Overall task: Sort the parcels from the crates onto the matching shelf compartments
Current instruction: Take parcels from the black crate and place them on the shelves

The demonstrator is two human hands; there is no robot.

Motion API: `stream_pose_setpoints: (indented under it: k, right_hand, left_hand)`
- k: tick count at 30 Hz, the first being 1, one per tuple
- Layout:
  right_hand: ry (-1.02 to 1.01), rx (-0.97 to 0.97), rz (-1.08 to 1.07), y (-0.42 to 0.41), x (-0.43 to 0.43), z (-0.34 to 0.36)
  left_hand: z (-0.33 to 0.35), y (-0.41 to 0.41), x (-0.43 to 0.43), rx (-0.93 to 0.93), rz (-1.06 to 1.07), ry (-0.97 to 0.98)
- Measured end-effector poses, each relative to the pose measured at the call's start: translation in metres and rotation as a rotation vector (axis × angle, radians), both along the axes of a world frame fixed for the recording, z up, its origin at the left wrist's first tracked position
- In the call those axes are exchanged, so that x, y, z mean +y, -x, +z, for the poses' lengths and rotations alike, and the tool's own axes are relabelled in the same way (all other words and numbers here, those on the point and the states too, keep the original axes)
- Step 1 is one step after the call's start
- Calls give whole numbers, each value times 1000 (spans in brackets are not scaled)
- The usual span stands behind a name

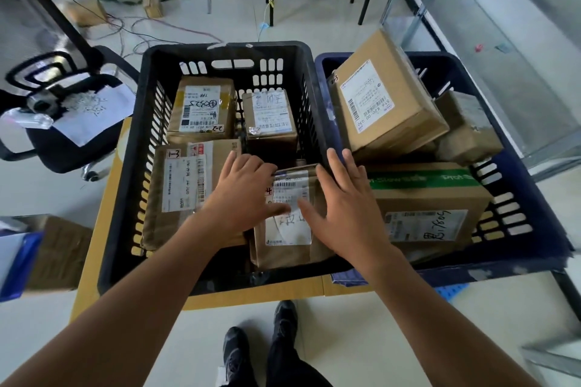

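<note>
While both arms are reaching up from the bottom of the frame into the black crate (226,49), the left hand (242,188) and the right hand (342,201) are lying over a small brown parcel (283,256) at the lower centre. Their fingers are spreading out straight, the thumbs are touching its white label (290,229), and neither hand is gripping it. A blue crate (440,56) holding more boxes is standing just beside, at the right.
</note>
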State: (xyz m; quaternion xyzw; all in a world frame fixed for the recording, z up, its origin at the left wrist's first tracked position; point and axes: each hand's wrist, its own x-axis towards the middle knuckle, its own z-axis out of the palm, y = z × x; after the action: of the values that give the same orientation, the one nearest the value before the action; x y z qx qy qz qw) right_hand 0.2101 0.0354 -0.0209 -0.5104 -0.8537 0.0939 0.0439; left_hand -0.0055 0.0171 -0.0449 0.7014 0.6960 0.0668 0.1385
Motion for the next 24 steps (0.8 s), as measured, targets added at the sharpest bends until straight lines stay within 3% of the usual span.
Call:
stream_pose_setpoints:
  k: [4,16,24]
  right_hand:
    - [-31,23,6,0,1,-3]
    - [-74,205,-39,-3,2,-3]
    - [-104,369,-5,-2,-1,8]
  left_hand:
    - [9,1,-14,-146,44,-72]
    - [21,4,-36,-540,73,-33]
    - [33,-1,-41,-868,113,-154]
